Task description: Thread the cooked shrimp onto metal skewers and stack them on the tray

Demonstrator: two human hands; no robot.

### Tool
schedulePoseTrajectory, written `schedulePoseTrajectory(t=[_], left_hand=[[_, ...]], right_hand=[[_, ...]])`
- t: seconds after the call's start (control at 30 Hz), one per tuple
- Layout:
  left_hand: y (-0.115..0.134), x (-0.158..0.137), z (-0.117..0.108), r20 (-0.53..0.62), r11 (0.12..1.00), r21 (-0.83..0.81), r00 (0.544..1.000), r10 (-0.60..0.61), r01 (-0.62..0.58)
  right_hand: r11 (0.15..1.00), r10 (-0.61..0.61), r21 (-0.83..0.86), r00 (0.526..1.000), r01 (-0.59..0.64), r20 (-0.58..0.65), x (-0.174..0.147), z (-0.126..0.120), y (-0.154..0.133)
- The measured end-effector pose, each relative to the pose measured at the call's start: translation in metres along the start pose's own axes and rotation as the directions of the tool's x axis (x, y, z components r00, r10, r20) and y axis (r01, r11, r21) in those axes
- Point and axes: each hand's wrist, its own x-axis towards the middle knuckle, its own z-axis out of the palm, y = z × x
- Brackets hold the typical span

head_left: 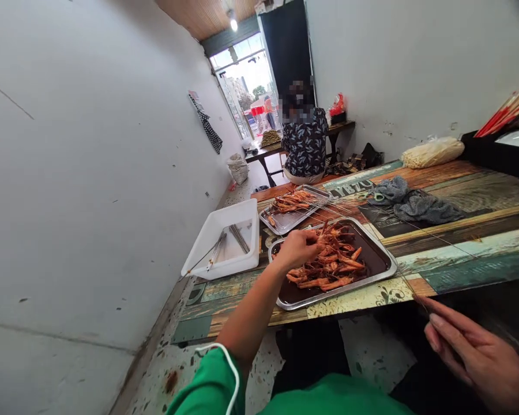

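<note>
A metal tray (389,271) holds dark sauce and a pile of long, thin, reddish-brown meat pieces (333,265), possibly chicken feet. My left hand (300,248) reaches over the pile's far left side, fingers pinched on one of the pieces; its fingertips are partly hidden. At the lower right, beyond the table's front edge, my right hand (471,346) is closed on a thin metal skewer (409,283), which slants up and left past the tray's right corner. Behind stands a second metal tray (281,225) with skewered meat pieces (292,202), their bare skewers pointing right.
To the left, a white plastic bin (253,253) contains several metal skewers (240,239). Grey cloths (428,206) and green-handled scissors (376,197) lie on the patterned table (493,242). A bag of thin sticks (432,153) lies farther back. Another person (305,144) sits at a far table.
</note>
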Motion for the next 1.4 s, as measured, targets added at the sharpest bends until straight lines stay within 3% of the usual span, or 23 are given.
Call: schedulePoseTrajectory(t=[0.07,0.13,0.27,0.43,0.5,0.57,0.67,0.73,0.87,0.97,1.07,1.23,1.4], left_hand=[[-0.004,0.007,0.01,0.021,0.966,-0.256,0.999,-0.03,0.034],[-0.006,0.012,0.018,-0.029,0.931,-0.363,0.998,-0.055,0.041],[-0.006,0.013,0.023,-0.102,0.936,-0.352,0.994,-0.042,0.004],[-0.004,0.008,0.015,-0.139,0.925,-0.38,0.989,-0.043,-0.013],[-0.004,0.008,0.01,-0.208,0.897,-0.439,0.977,-0.051,-0.047],[-0.003,0.009,0.005,-0.254,0.814,-0.576,0.963,-0.091,-0.075],[0.0,0.012,-0.002,-0.218,0.606,-0.789,0.969,-0.116,-0.105],[0.002,0.013,-0.004,-0.168,0.49,-0.868,0.975,-0.143,-0.078],[0.004,0.013,-0.001,-0.059,0.345,-0.938,0.973,-0.222,0.022],[0.001,0.013,0.004,0.013,0.29,-0.953,0.965,-0.26,0.091],[-0.004,0.013,0.008,0.061,0.253,-0.958,0.959,-0.276,0.134],[-0.009,0.015,0.009,0.114,0.206,-0.963,0.957,-0.266,0.172],[-0.009,0.014,0.011,0.067,0.21,-0.971,0.975,-0.212,0.112]], right_hand=[[0.998,0.032,0.048,0.993,-0.038,0.113,0.0,0.002,0.01],[0.997,0.016,0.068,0.985,-0.028,0.172,0.0,0.006,0.017],[0.999,-0.026,0.044,0.988,0.02,0.153,0.002,0.017,0.019],[1.0,-0.024,0.012,0.994,0.023,0.11,-0.006,0.025,0.0],[0.997,-0.077,-0.007,0.992,0.077,0.095,-0.011,0.025,-0.007],[0.987,-0.16,-0.021,0.984,0.162,0.076,-0.015,0.025,-0.012],[0.966,-0.257,0.015,0.966,0.257,0.018,-0.02,0.025,-0.015],[0.964,-0.254,0.075,0.967,0.255,-0.027,-0.023,0.026,-0.015],[0.97,-0.209,0.119,0.977,0.213,-0.05,-0.026,0.03,-0.015],[0.977,-0.211,-0.01,0.976,0.212,0.058,-0.027,0.036,-0.015],[0.942,-0.268,-0.167,0.951,0.292,0.151,-0.024,0.043,-0.013],[0.899,-0.336,-0.25,0.932,0.361,0.136,-0.02,0.05,-0.004],[0.883,-0.351,-0.271,0.923,0.382,0.157,-0.019,0.05,0.004]])
